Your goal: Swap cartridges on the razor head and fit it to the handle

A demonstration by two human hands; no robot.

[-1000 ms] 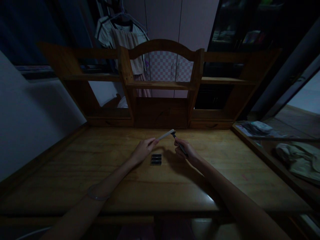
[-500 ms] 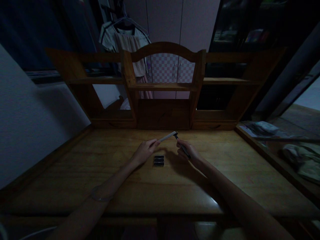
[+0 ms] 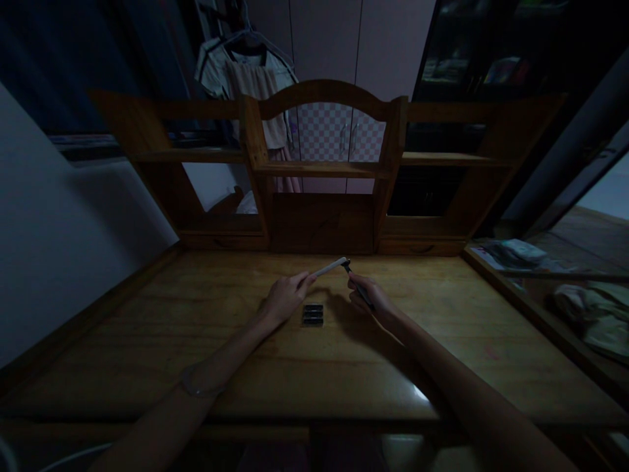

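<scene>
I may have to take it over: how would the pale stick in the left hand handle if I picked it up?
The pale stick is probably stiff, since it runs straight out from the left hand with no visible sag. It is likely light too, being slim and held near one end.

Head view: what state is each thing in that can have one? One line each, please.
Left hand: fingers closed on the white stick.
Right hand: fingers closed on the dark tool.
White stick: held slanted, far end at the dark tool's head; contact unclear.
Dark tool: held slanted.
Pack: lying flat.
Left drawer: shut.
Right drawer: shut.
Wardrobe: doors shut.
Shirt: hanging.
</scene>
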